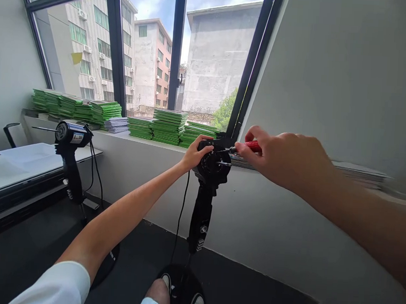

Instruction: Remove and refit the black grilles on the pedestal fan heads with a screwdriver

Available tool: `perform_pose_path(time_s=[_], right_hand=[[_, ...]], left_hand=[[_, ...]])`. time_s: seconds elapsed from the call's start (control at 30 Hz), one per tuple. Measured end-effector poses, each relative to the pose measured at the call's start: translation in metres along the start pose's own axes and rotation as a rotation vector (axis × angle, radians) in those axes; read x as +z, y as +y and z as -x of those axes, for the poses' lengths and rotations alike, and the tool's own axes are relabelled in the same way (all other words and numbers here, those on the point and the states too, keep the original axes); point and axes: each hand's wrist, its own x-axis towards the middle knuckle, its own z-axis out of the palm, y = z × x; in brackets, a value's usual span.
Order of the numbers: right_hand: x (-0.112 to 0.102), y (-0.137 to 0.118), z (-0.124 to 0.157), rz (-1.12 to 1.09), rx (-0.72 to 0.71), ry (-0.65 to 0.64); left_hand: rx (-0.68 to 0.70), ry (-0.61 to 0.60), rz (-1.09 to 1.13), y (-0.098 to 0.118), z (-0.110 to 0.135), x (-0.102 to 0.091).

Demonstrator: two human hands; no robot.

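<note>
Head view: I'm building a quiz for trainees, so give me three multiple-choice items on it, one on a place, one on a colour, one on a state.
1. Where do the green stacks lie?
A. window sill
B. floor
C. white tray

2. What colour is the screwdriver handle?
A. blue
B. red
C. yellow

3. What is the left hand doing?
A. hanging free
B. resting on the table
C. holding the black device head

Key: 1 A, they line the ledge under the glass; 2 B, red shows in the right hand; 3 C, its grip wraps the head.
</note>
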Motion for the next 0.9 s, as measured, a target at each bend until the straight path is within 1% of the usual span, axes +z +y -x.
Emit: perform_pose_path(time_s=[0.07,0.1,0.2,0.23,0.33,0.37,0.47,0.5,0.53,0.63,0.67,0.77,0.8,0.83,0.9], right_hand=[[0.0,0.001,0.0,-0.079,-0.02,-0.023],[0.001,0.001,0.0,-0.069,-0.011,-0.02],[0.002,0.004,-0.001,0.052,0.043,-0.001],[0.002,0.005,-0.001,0.041,0.041,-0.018],[0.002,0.008,-0.002,-0.116,-0.018,-0.109],[0.002,0.008,-0.002,-0.12,-0.019,-0.106],[0.001,0.009,-0.002,0.019,0.036,-0.043],[0.001,0.01,-0.002,0.035,0.053,-0.035],[0.001,0.01,-0.002,0.007,0.053,-0.044],[0.001,0.012,-0.001,-0.159,0.006,-0.115],[0.002,0.012,-0.001,-0.151,0.003,-0.109],[0.003,0.012,0.0,0.038,0.043,-0.037],[0.003,0.011,-0.001,0.065,0.052,-0.026],[0.003,0.011,-0.001,0.042,0.046,-0.035],[0.003,0.01,-0.002,-0.087,0.001,-0.087]], left_hand=[[-0.003,0.0,-0.003,0.0,0.0,0.001],[-0.004,0.001,-0.008,0.0,0.0,0.001],[0.005,-0.002,-0.021,0.0,-0.001,0.001],[0.009,-0.01,-0.022,0.0,-0.001,0.0],[0.005,-0.042,-0.044,0.002,-0.004,-0.003],[-0.006,-0.064,-0.054,0.003,-0.005,-0.004],[-0.033,-0.14,-0.067,0.007,-0.01,-0.008],[-0.035,-0.158,-0.067,0.008,-0.01,-0.009],[-0.031,-0.165,-0.068,0.009,-0.011,-0.01],[-0.023,-0.134,-0.068,0.009,-0.009,-0.009],[-0.023,-0.116,-0.063,0.008,-0.008,-0.009],[-0.019,-0.087,-0.051,0.007,-0.006,-0.007],[-0.015,-0.09,-0.052,0.007,-0.006,-0.006],[-0.013,-0.096,-0.053,0.007,-0.006,-0.006],[-0.021,-0.102,-0.055,0.007,-0.006,-0.006]])
